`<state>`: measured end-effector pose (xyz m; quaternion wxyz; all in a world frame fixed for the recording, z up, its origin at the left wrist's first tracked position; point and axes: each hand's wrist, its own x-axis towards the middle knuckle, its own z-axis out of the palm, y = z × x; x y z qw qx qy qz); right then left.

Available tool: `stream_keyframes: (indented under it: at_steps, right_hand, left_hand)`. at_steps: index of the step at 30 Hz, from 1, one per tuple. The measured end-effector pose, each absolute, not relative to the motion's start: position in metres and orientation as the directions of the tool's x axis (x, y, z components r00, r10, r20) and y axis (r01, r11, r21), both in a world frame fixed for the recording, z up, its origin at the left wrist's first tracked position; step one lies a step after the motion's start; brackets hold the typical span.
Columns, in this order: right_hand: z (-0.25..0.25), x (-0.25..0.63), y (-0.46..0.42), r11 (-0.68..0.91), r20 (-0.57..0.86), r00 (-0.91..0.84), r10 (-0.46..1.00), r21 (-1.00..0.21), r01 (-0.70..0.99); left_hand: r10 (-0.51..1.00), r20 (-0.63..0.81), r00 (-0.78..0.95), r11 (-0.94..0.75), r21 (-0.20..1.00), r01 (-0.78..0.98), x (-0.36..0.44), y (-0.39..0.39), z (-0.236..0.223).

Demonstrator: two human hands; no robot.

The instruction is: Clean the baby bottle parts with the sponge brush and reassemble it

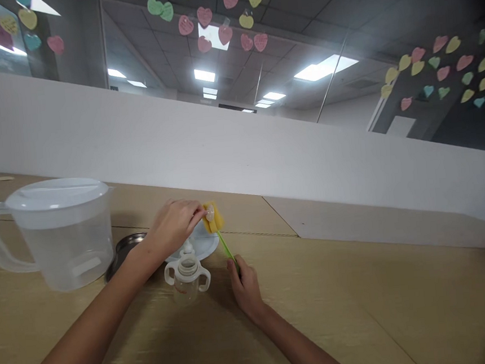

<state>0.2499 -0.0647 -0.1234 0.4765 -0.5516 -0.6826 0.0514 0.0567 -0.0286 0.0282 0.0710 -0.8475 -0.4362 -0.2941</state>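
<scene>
My right hand [245, 286] is wrapped round the green handle of a sponge bottle brush [217, 221], its yellow sponge head pointing up and away. At that head, the closed fingers of my left hand [180, 224] pinch a small clear bottle nipple [210, 212], which touches the sponge. Below them a baby bottle [187, 283] with two white side handles stands upright on the table, its threaded mouth uncovered. Behind the bottle is a white plate [209, 246], partly hidden by my left hand; a small white part rests there, its kind unclear.
A large translucent lidded pitcher [67, 237] holding clear liquid stands at the left. Beside it sits a round metal tray [119, 252], partly behind my left forearm. A low white wall [223, 155] with glass above borders the wooden table [342, 309] at the back.
</scene>
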Motion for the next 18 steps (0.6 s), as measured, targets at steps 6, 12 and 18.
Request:
stream_keyframes:
  at_steps: [6, 12, 18]
  right_hand:
    - [-0.1236, 0.25, -0.0641, 0.379, 0.587, 0.047, 0.808, -0.579, 0.722]
    - [-0.1232, 0.2504, -0.0643, 0.377, 0.589, 0.04, 0.807, -0.567, 0.732]
    - [-0.1282, 0.2516, -0.0638, 0.403, 0.581, -0.051, 0.812, -0.496, 0.769]
  left_hand:
    - [0.653, 0.643, 0.4, -0.604, 0.123, 0.788, 0.0524, -0.0222, 0.0231]
    - [0.628, 0.662, 0.409, -0.627, 0.118, 0.77, 0.0498, -0.0219, 0.0244]
    - [0.617, 0.695, 0.369, -0.658, 0.198, 0.726, 0.0518, -0.0241, 0.0248]
